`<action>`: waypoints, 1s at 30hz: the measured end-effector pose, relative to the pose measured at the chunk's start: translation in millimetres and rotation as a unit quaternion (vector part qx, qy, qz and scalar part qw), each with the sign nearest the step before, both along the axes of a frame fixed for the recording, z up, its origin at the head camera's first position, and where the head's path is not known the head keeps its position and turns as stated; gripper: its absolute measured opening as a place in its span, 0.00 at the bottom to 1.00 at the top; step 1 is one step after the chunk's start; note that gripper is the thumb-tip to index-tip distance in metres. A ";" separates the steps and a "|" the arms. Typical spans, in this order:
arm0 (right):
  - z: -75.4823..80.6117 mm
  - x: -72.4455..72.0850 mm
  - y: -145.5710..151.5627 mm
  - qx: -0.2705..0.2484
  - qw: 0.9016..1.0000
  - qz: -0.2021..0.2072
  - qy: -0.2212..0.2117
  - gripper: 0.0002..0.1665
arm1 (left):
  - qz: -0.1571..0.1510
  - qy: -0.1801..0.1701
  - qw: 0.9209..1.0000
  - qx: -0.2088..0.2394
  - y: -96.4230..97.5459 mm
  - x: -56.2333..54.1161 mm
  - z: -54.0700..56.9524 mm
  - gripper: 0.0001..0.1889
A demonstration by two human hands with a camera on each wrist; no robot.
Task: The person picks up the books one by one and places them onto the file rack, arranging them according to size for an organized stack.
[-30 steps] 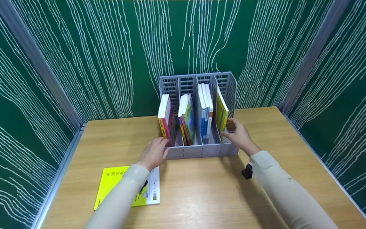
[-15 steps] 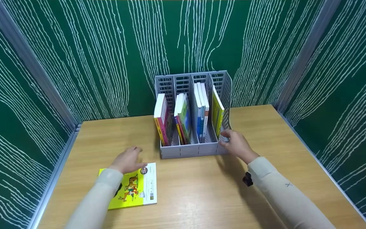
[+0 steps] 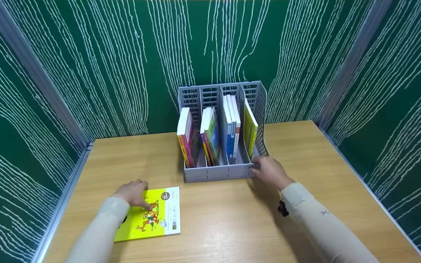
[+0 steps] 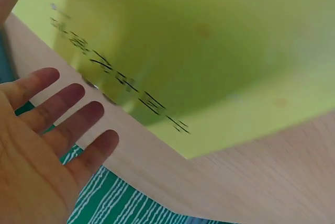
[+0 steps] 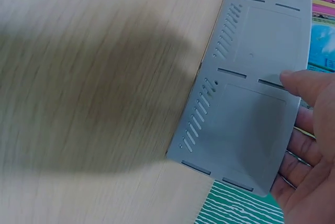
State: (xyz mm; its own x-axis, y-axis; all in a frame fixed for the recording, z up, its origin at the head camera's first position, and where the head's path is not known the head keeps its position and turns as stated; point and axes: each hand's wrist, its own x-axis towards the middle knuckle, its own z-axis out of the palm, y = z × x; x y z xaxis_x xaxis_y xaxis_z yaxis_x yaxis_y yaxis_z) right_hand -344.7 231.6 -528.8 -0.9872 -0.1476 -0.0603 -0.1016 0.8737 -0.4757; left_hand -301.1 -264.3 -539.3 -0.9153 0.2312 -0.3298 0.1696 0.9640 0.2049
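Observation:
A yellow picture book with a white strip on its right side lies flat on the table. Over its upper left corner is my left hand, thumb above the cover. In the left wrist view the fingers are straight and spread beside the book's edge, holding nothing. My right hand grips the front rim of a grey book rack at its right corner. The right wrist view has its thumb on the outer front panel and the other fingers behind the rim.
Thin books stand upright in the rack's compartments: a pink-spined book, green and yellow ones, blue-and-white ones, and a yellow book at the right. Green walls with white lines enclose the wooden table.
My left hand has left the rack's front left corner and moved down-left to the flat yellow book. My right hand has slipped from the upright yellow book down to the rack's front rim.

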 end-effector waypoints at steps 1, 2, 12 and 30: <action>-0.3 -0.2 -0.2 0.010 1.000 0.002 0.000 0.23 | 0.004 -0.005 1.000 -0.003 -2.0 0.3 -0.5 0.49; -0.5 -0.4 -0.3 0.018 1.000 0.003 0.000 0.23 | 0.008 -0.009 1.000 -0.006 -3.6 0.7 -0.7 0.49; -4.9 -2.1 3.4 0.043 0.998 0.013 0.041 0.21 | 0.007 -0.030 0.999 -0.028 -7.7 -2.1 4.0 0.53; -13.1 -3.4 0.4 0.036 0.996 0.032 0.076 0.19 | 0.068 -0.061 0.996 0.002 -18.5 -5.2 -3.2 0.50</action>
State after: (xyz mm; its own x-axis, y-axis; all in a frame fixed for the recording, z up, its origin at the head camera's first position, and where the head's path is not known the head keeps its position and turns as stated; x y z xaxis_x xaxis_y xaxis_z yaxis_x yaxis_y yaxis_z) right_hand -348.1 232.0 -541.9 -0.9743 -0.2116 0.0767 -0.2247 0.8946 -0.3863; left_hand -306.3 -282.8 -542.6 -0.8915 0.1089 -0.4397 0.0104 0.9753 0.2205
